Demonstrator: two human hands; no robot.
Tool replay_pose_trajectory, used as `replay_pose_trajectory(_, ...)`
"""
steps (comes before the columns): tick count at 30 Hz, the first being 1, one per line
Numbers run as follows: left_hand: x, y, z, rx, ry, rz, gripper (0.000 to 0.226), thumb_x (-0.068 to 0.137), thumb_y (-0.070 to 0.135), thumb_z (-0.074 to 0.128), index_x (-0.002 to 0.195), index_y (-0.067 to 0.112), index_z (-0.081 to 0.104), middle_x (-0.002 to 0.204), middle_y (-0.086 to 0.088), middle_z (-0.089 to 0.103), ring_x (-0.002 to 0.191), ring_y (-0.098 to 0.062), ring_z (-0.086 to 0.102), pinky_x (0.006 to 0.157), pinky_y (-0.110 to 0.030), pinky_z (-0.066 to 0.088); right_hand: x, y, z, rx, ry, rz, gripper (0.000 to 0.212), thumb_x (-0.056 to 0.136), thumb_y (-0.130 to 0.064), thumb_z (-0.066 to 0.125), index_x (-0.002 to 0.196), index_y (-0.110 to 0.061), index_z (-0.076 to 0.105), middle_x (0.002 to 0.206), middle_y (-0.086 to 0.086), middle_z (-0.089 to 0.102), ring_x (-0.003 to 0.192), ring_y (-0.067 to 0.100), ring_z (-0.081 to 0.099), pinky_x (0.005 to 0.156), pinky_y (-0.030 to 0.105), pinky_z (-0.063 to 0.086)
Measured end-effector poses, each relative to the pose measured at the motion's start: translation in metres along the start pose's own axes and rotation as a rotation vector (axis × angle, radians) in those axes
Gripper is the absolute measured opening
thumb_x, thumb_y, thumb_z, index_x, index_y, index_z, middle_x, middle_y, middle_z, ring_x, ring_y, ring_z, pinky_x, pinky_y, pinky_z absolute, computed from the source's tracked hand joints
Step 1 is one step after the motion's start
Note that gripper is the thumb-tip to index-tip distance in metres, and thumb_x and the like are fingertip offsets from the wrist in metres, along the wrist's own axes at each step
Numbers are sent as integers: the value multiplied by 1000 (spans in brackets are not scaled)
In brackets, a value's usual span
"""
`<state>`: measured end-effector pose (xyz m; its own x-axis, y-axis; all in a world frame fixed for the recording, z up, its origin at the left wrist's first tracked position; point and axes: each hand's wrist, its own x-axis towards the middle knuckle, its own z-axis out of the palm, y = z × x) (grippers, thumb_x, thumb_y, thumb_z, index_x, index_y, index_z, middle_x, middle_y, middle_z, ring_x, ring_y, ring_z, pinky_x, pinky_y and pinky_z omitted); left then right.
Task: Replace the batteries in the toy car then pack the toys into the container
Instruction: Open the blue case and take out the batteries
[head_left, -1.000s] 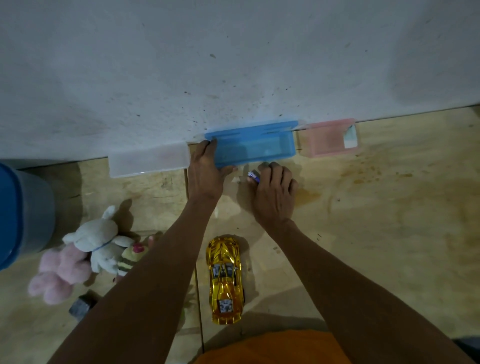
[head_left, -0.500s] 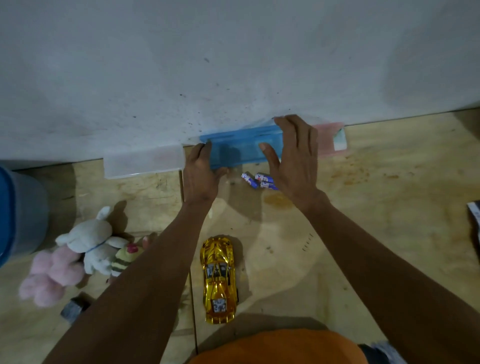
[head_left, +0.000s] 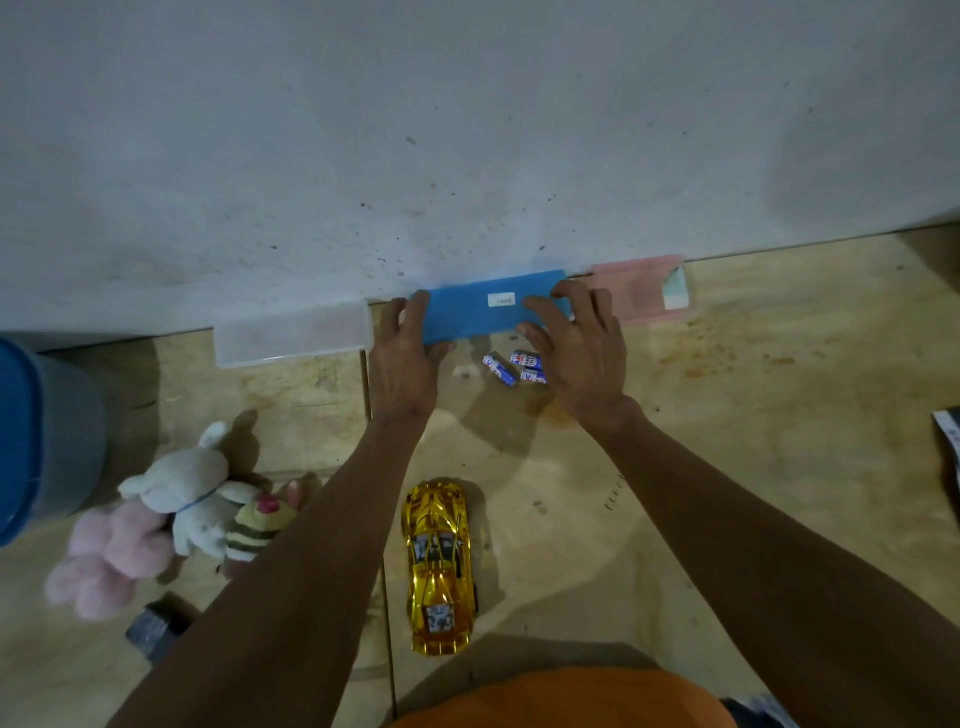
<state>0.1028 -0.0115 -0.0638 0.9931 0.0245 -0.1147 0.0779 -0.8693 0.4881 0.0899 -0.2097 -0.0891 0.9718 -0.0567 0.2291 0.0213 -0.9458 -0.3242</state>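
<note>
A blue plastic box (head_left: 478, 309) with a white label stands on the floor against the wall, its lid down. My left hand (head_left: 405, 358) grips its left end. My right hand (head_left: 576, 348) rests fingers on its right end. Three small blue-and-white batteries (head_left: 511, 368) lie loose on the floor just in front of the box, between my hands. The gold toy car (head_left: 440, 564) sits upright on the floor near my body, nose pointing away from the wall.
A clear box (head_left: 293, 335) stands left of the blue one and a pink box (head_left: 644, 291) right of it. Plush toys (head_left: 182, 509) lie at the left near a blue bin (head_left: 36, 441). A small grey block (head_left: 153, 626) is below them.
My right hand left the batteries on the floor and moved up to the blue box's right end. The box's lid has come down; its white label now shows.
</note>
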Motion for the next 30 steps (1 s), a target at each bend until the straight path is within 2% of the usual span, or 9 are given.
replay_pose_trajectory(3, 1, -3, 2, 62, -36, 12, 57, 91, 23, 72, 142, 11, 52, 150, -20, 41, 119, -38, 60, 98, -52, 55, -1, 2, 3, -48, -22, -3, 31, 91, -41, 62, 118, -27, 68, 120, 7, 62, 109, 30, 51, 69, 39, 53)
replay_pose_trajectory(7, 1, -8, 5, 57, -33, 78, 56, 95, 45, 60, 141, 14, 55, 149, -23, 42, 113, -39, 64, 92, -52, 58, 1, 1, 5, -89, -73, -13, 34, 93, -43, 62, 121, -25, 68, 127, 8, 61, 114, 33, 54, 73, 40, 52)
replay_pose_trajectory(10, 6, -11, 8, 98, -55, 73, 52, 98, 48, 52, 140, 17, 56, 151, -20, 38, 116, -38, 62, 95, -51, 57, 0, -1, 7, -79, -109, 2, 36, 91, -43, 64, 120, -24, 69, 128, 8, 60, 115, 35, 54, 74, 41, 53)
replay_pose_trajectory(14, 8, -4, 7, 141, -90, 38, 49, 100, 45, 53, 141, 18, 54, 152, -16, 34, 123, -35, 56, 101, -50, 53, 3, -5, 3, -112, -171, 31, 37, 87, -39, 70, 120, -23, 69, 129, 8, 60, 115, 36, 54, 77, 43, 52)
replay_pose_trajectory(18, 7, 6, 1, 171, -119, -5, 48, 102, 42, 51, 145, 20, 49, 152, -14, 30, 133, -34, 42, 107, -47, 47, 6, -12, -5, -191, -284, 33, 42, 88, -38, 69, 127, -23, 63, 136, 10, 53, 121, 38, 50, 85, 49, 46)
replay_pose_trajectory(22, 8, 15, -8, 309, -177, -25, 53, 102, 42, 50, 151, 23, 38, 145, -14, 29, 131, -32, 38, 103, -44, 48, 12, -30, -22, -237, -410, 69, 46, 94, -29, 61, 138, -21, 50, 146, 11, 37, 131, 37, 36, 95, 50, 40)
replay_pose_trajectory(25, 2, 17, -15, 355, -267, -29, 61, 102, 34, 52, 156, 28, 25, 148, -15, 26, 134, -35, 33, 101, -47, 48, 17, -38, -35, -202, -509, 94, 54, 93, -28, 60, 143, -19, 43, 148, 11, 29, 134, 36, 30, 102, 50, 37)
replay_pose_trajectory(28, -6, 5, -21, 327, -350, -34, 72, 101, 26, 51, 160, 30, 12, 157, -15, 18, 138, -39, 28, 111, -45, 36, 13, -47, -44, -158, -594, 92, 65, 91, -35, 61, 148, -20, 34, 153, 10, 24, 138, 35, 28, 108, 50, 35)
replay_pose_trajectory(30, -6, -6, -19, 238, -378, -41, 77, 99, 22, 52, 161, 27, 7, 161, -13, 15, 143, -38, 26, 117, -44, 28, 13, -48, -46, -109, -614, 111, 65, 92, -35, 60, 149, -20, 32, 154, 8, 25, 139, 34, 28, 109, 51, 36)
